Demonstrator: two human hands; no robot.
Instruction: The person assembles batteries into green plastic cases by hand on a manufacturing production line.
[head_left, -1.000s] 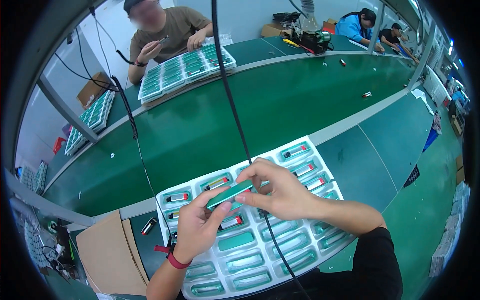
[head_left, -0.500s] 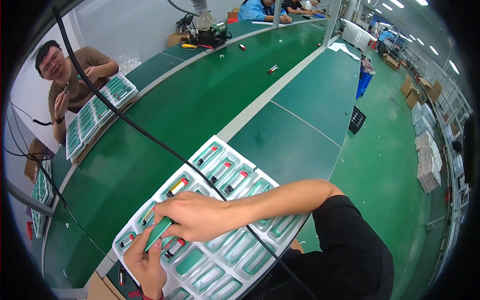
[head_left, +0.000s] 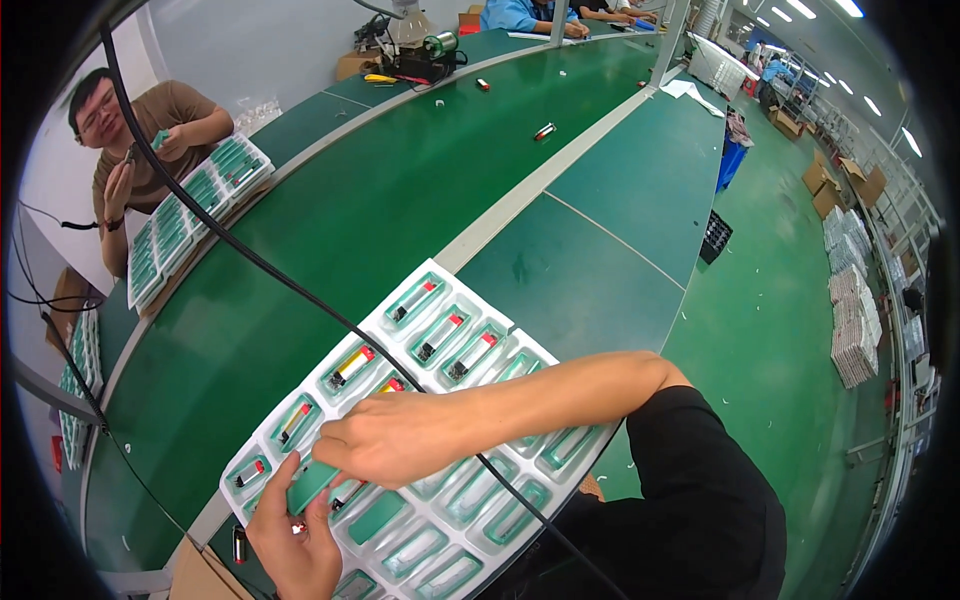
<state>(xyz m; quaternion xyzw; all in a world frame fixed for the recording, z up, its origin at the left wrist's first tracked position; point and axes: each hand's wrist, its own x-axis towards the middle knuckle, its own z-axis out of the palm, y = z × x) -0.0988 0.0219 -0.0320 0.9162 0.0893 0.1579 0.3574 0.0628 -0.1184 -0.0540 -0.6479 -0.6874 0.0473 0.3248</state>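
A white plastic tray (head_left: 520, 345) with many moulded pockets lies at the near edge of the green bench. Several pockets hold small cylindrical parts with red and yellow ends (head_left: 440, 337). Both my hands meet over the tray's lower left. My right hand (head_left: 400, 440) reaches across from the right and pinches one end of a small green rectangular piece (head_left: 310, 485). My left hand (head_left: 295, 545) comes up from below and grips the same piece from underneath. A black cable (head_left: 300, 295) hangs across the view in front of the tray.
The green conveyor bench (head_left: 420, 190) runs away to the upper right, with small loose parts (head_left: 543, 131) on it. A person (head_left: 140, 120) sits across at the upper left beside similar trays (head_left: 190, 220). Tools (head_left: 420, 55) sit at the far end. Stacked trays (head_left: 855, 320) stand on the floor, right.
The view has swung to the right and the tray now sits lower left. Both hands stay together on the green piece, which moved down toward the tray's near left corner.
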